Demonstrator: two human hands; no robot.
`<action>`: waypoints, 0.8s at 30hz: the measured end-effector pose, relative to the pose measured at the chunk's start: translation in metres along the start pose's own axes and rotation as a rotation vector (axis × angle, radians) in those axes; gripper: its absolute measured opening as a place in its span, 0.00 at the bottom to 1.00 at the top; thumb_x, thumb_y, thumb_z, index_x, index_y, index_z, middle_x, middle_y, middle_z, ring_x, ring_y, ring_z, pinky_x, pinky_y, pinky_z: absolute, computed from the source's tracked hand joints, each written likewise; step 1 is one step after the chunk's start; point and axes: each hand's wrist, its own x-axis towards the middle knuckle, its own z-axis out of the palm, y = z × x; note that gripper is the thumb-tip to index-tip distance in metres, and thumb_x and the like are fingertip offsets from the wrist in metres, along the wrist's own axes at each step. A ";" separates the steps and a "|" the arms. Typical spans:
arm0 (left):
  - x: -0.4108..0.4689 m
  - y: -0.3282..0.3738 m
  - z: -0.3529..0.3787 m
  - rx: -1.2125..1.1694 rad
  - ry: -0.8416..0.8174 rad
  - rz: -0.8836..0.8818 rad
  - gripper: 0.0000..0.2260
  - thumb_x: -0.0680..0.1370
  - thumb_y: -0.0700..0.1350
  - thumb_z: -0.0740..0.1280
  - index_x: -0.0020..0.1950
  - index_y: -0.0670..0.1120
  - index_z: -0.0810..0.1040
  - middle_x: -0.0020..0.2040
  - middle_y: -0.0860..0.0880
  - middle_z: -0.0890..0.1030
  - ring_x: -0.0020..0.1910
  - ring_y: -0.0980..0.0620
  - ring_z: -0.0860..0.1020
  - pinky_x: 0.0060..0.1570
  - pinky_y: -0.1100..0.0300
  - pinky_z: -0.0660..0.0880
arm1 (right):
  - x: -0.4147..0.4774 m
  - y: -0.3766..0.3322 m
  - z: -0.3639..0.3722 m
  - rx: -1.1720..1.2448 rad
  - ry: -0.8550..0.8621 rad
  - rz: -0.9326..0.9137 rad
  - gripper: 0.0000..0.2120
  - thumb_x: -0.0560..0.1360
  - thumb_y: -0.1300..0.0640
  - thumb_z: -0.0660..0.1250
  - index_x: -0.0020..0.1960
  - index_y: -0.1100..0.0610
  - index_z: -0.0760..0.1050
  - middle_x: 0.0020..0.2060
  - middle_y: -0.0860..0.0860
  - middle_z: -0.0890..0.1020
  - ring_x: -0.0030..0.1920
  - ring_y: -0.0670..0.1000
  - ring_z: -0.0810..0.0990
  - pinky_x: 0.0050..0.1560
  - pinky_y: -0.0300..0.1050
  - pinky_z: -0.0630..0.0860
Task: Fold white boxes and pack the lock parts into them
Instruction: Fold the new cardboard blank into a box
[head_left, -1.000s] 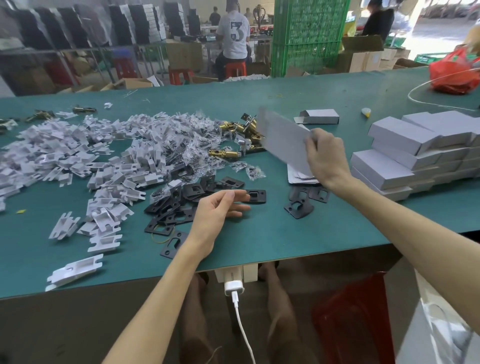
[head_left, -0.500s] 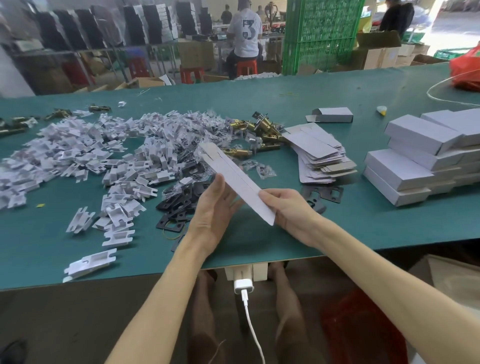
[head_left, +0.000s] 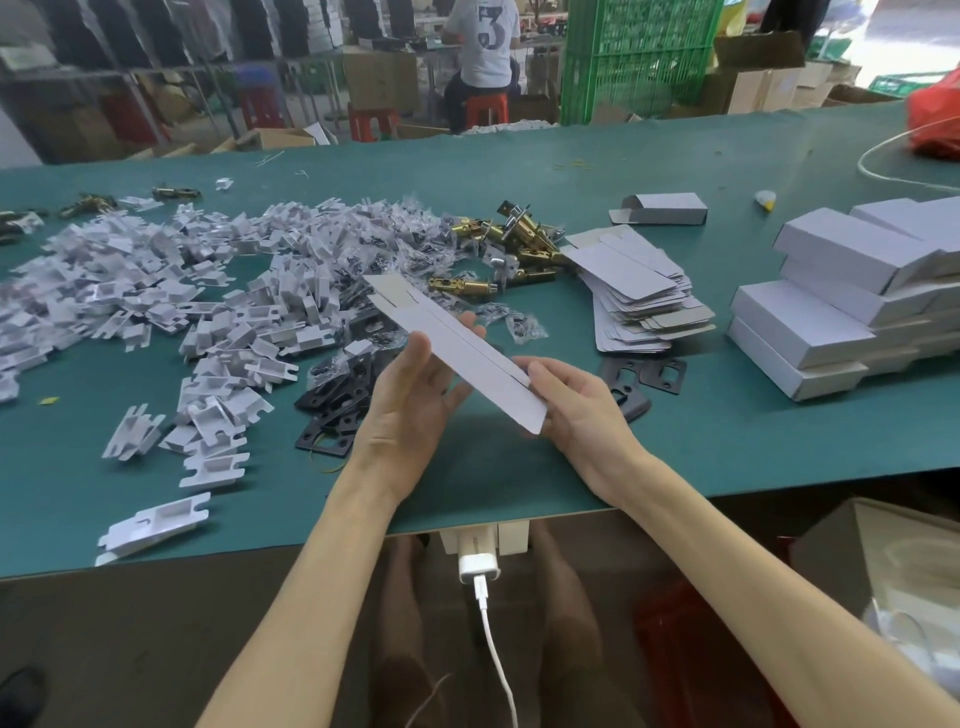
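I have both hands holding one flat box blank up off the green table. It is slanted, with its far end pointing up and to the left. The left hand clasps the blank's middle, thumb on the near face and fingers reaching behind it. The right hand pinches the blank's near end, thumb along the edge; I cannot see its other fingers beneath. Right of the blank lies the stack of flat blanks, and further right the pile of folded white boxes. One open-ended folded box sits beyond the blank, off to the right. Brass latch bolts lie just beyond the blank's far end. Black strike plates spread just left of the blank, with a few more to its right, beside the right hand. Left of the blank sprawls a big heap of white plastic inserts, with small clear bags of dark contents mixed into the side nearest the blank
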 end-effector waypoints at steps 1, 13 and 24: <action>0.001 -0.001 -0.001 -0.012 0.007 0.002 0.44 0.65 0.65 0.80 0.73 0.43 0.74 0.74 0.44 0.77 0.74 0.45 0.74 0.69 0.50 0.75 | 0.000 0.001 -0.001 0.004 0.007 -0.021 0.12 0.84 0.62 0.61 0.64 0.61 0.79 0.48 0.52 0.85 0.44 0.48 0.81 0.40 0.40 0.79; 0.006 -0.010 -0.004 0.109 0.183 0.029 0.27 0.59 0.65 0.83 0.48 0.48 0.86 0.48 0.48 0.85 0.52 0.50 0.84 0.49 0.56 0.83 | -0.009 0.000 0.007 -0.519 -0.145 -0.335 0.21 0.78 0.69 0.69 0.67 0.52 0.79 0.63 0.46 0.81 0.64 0.44 0.78 0.59 0.34 0.75; 0.004 -0.019 -0.006 0.220 0.282 0.015 0.06 0.84 0.41 0.67 0.60 0.42 0.79 0.49 0.45 0.81 0.38 0.53 0.73 0.31 0.62 0.64 | -0.005 -0.001 -0.002 0.003 -0.006 -0.063 0.13 0.72 0.59 0.71 0.56 0.58 0.81 0.46 0.52 0.85 0.43 0.49 0.82 0.40 0.39 0.78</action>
